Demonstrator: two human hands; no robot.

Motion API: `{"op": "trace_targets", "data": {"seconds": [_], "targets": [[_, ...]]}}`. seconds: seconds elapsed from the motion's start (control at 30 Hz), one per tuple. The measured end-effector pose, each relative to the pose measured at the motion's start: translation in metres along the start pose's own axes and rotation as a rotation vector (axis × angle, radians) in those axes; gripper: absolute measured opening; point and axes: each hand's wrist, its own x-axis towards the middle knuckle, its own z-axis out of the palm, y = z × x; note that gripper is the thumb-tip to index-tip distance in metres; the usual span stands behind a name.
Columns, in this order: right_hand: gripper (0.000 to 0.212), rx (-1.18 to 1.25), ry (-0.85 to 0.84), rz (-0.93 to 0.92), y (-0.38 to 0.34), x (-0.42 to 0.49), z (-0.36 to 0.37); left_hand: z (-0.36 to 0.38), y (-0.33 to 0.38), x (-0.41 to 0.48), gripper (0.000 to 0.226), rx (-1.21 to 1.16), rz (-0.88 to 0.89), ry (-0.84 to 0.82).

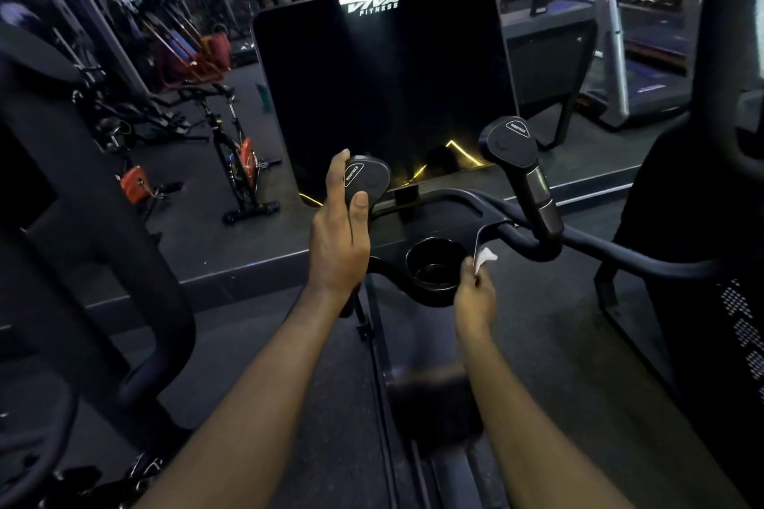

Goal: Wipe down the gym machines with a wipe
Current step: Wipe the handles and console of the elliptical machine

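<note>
Beside the right rim of the cup holder (414, 260), a small white wipe (485, 259) is pinched in the fingertips of the right hand (475, 299). Only a crumpled corner of it is seen above the fingers, and the rest is hidden in the grip. Whether it touches the black handlebar (620, 258) just behind it cannot be told. The left hand (341, 238) is wrapped round the left resistance knob (372, 181), with the thumb laid on its face, and the stem below is covered by the palm. The right resistance knob (510, 145) stands free. The dark console screen (384, 87) is marked "VIVA FITNESS" at its top edge. The lower frame is blurred, and an orange-and-black spin bike (235, 161) is dimly made out at the left.
</note>
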Motion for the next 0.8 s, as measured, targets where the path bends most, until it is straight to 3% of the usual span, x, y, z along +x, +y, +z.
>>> {"op": "trace_targets", "data": {"seconds": [0.17,0.33,0.47,0.63,0.7,0.8], "targets": [[0.04,-0.246,0.154,-0.231,0.037,-0.058,-0.008,0.002,-0.002,0.0,0.05,0.01,-0.006,0.019],[0.066,-0.462,-0.032,-0.555,0.071,-0.073,0.006,0.001,0.0,0.001,0.049,-0.006,-0.002,-0.002],[0.072,-0.974,-0.14,-0.845,0.08,-0.062,0.001,0.001,-0.001,0.0,0.05,-0.01,0.019,-0.005],[0.079,-1.486,-0.185,-1.063,0.056,-0.043,0.023,-0.001,-0.002,0.001,0.051,0.006,0.009,-0.014],[0.078,-1.643,-0.274,-1.059,0.04,-0.038,0.042,-0.001,-0.002,0.001,0.051,0.009,0.019,-0.01],[0.077,-1.641,-0.418,-0.981,0.011,-0.025,0.075,-0.001,-0.003,0.002,0.051,-0.002,0.007,-0.021]]}}
